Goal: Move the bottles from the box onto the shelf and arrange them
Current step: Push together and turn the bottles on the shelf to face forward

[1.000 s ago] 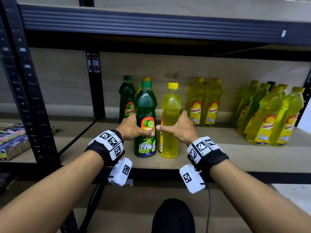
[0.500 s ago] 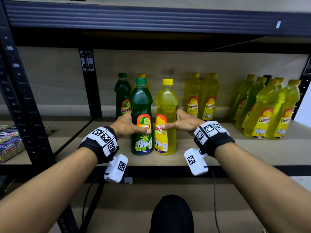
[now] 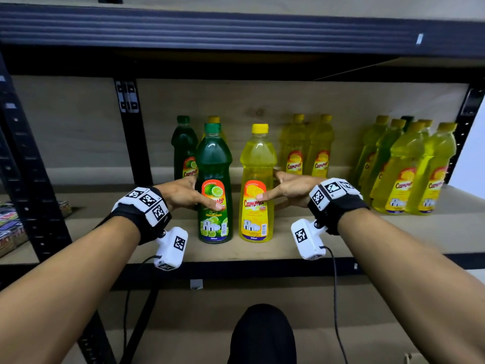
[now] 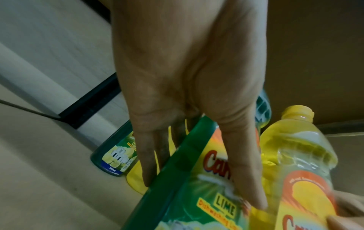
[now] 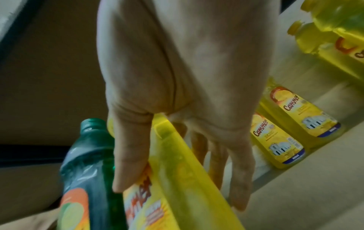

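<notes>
Left to right, head view. Left hand (image 3: 183, 193) at the green lime dish-soap bottle (image 3: 214, 185): thumb across the front label, fingers straight along its left side and back. Grip has slackened to an extended, loosely wrapping hand rather than a clamp; the left wrist view agrees.

Right hand (image 3: 286, 189) mirrors this at the yellow lemon dish-soap bottle (image 3: 258, 185): thumb tip on the label, straight fingers behind the bottle's right side.

Change over the last second: the two bottles were touching half a second ago; a clear gap now separates them between the thumbs. Both labels now face forward; the yellow one was turned sideways a second ago. Both stand upright near the front edge of the shelf board (image 3: 315, 248).

Behind the left-hand grip stand another green bottle (image 3: 183, 148) and a yellow cap; well right of the right hand, a yellow pair (image 3: 307, 151) and a yellow cluster (image 3: 409, 169).

Judgement: placement of this pair looks finished; release likely follows. Box not in view.
</notes>
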